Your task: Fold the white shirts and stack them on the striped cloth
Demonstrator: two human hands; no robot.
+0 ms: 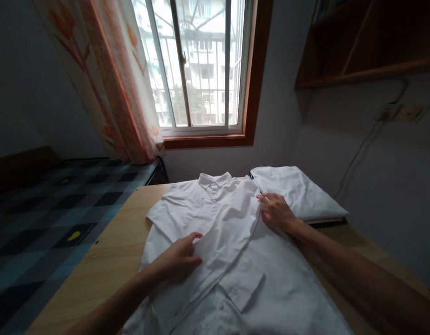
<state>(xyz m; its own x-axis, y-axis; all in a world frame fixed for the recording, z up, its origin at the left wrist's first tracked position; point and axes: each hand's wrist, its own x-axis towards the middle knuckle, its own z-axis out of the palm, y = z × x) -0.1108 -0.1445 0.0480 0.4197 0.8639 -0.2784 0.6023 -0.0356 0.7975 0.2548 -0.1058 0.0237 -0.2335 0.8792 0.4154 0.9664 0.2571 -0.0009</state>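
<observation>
1. Centrally, a white shirt (215, 218) lies spread on the bench (113, 251), its collar (215, 180) towards the window (204, 65) and its lower part running towards the wearer, out of view at the bottom edge.
2. The left arm reaches in from the lower left, slanting up and inward. Its hand (183, 256) hangs low over the middle of the shirt, back turned outward, with thumb and index finger parted and pointing right. It is partly open; the other fingers are mostly hidden, and whether it has any cloth between them cannot be told.
3. The right arm stretches further forward from the lower right, nearly straight, crossing above the bench's right side. Its hand (276, 210) is at the shirt's right shoulder, palm down, fingers bent and pointing left, tips on the cloth. They are close together, but whether they pinch it cannot be told.
4. Between the hands, a layer of cloth slants down to the left; just below its edge shows a buttoned cuff (241, 284).
5. Just beyond the right hand sits a folded white cloth (295, 193) with dark edging beneath.
6. Left of the bench is a checked bed (61, 204), with a flowered curtain (113, 83) above its far end.
</observation>
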